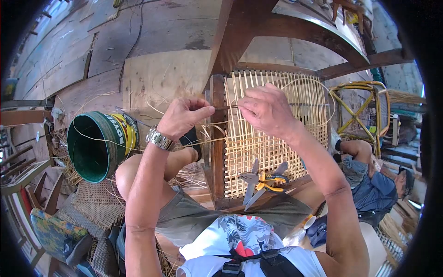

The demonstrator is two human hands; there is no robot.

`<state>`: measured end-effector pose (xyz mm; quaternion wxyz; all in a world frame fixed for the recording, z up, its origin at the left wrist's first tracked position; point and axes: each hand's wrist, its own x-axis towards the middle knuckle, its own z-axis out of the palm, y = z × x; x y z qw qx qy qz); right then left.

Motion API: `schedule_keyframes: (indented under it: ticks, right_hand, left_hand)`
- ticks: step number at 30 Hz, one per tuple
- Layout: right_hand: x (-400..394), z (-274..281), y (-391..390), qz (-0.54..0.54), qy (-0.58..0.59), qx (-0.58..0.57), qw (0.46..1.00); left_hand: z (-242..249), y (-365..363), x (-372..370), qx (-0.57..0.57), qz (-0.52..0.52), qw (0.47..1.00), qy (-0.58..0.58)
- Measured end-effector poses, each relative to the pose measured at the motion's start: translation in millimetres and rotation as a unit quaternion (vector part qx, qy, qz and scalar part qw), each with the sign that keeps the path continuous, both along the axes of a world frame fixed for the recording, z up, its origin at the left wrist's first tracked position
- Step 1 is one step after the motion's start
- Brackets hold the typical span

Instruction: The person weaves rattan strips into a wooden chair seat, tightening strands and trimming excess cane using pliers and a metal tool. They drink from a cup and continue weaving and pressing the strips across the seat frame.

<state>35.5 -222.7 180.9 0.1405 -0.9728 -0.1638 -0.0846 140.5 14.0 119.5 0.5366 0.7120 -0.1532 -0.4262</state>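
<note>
A wooden chair frame (217, 161) with a seat of woven cane (272, 152) lies across my lap. My left hand (184, 116), with a metal watch on its wrist, pinches one end of a thin dark brown strip (226, 107) at the frame's left rail. Over the upper weave, my right hand (267, 111) is closed on the strip's other end. A pale cane strand (333, 99) loops out to the right of that hand. Pliers with yellow and black handles (270, 181) rest on the lower weave, together with a flat metal blade (251, 184).
At left a paint bucket (125, 134) lies tipped, with loose cane strands around it. Dark wooden chair legs (235, 41) rise above the seat. A yellow cane-framed piece (360, 111) stands at right, near another person (376, 189). Plywood sheets (166, 76) cover the floor.
</note>
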Motion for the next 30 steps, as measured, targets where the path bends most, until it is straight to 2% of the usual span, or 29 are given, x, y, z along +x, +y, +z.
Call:
schedule_keyframes:
  ticks: [9,17,20,22,25,27,30]
  right_hand:
    - [12,-7,5,0.052,0.011,-0.019,0.998]
    - [14,-9,4,0.062,0.099,-0.044,0.992]
    - [17,-8,8,0.065,0.099,-0.051,0.992]
    - [14,3,9,0.054,0.129,-0.046,0.989]
    - [9,17,7,0.004,0.087,0.001,0.996]
    - [12,21,1,-0.003,0.128,-0.083,0.988]
    - [15,17,8,0.028,0.120,-0.118,0.985]
  left_hand:
    - [-6,1,2,-0.018,-0.007,1.000,-0.020]
    - [1,0,1,0.020,-0.024,0.997,-0.074]
    - [-7,-1,1,0.010,-0.020,0.999,-0.047]
    - [-10,0,2,-0.002,-0.010,0.999,-0.040]
    - [-11,3,2,-0.017,-0.001,1.000,-0.024]
    - [-10,2,0,-0.022,-0.001,1.000,-0.020]
    - [-10,3,2,-0.018,-0.007,0.999,-0.049]
